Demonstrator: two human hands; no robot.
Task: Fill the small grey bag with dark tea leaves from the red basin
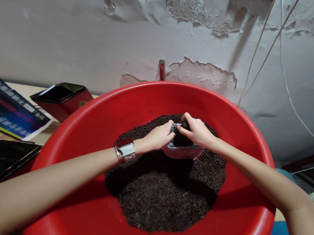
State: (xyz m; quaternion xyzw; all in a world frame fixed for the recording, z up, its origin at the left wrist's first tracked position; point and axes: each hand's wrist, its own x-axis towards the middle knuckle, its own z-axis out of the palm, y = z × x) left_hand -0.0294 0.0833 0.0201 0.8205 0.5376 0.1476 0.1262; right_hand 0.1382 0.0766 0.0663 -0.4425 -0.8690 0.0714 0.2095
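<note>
A big red plastic tub [77, 207] holds a heap of dark, loose dried leaves [160, 205] that look like tea. Over the middle of the heap is a small foil bag [182, 153], silvery inside and pinkish outside, with its mouth open upward. My left hand [159, 135] is closed on the bag's left edge, fingers at the rim. At the far right side of the mouth, my right hand [196, 132] curls its thumb and fingers around the rim. What lies deep in the bag is in shadow.
Left of the tub stand a black-rimmed red container [62, 96], a printed box or sheet [7, 103] and a dark tray-like container [0, 159]. Behind is a peeling wall [70, 27]. White cables [283, 68] hang at the right.
</note>
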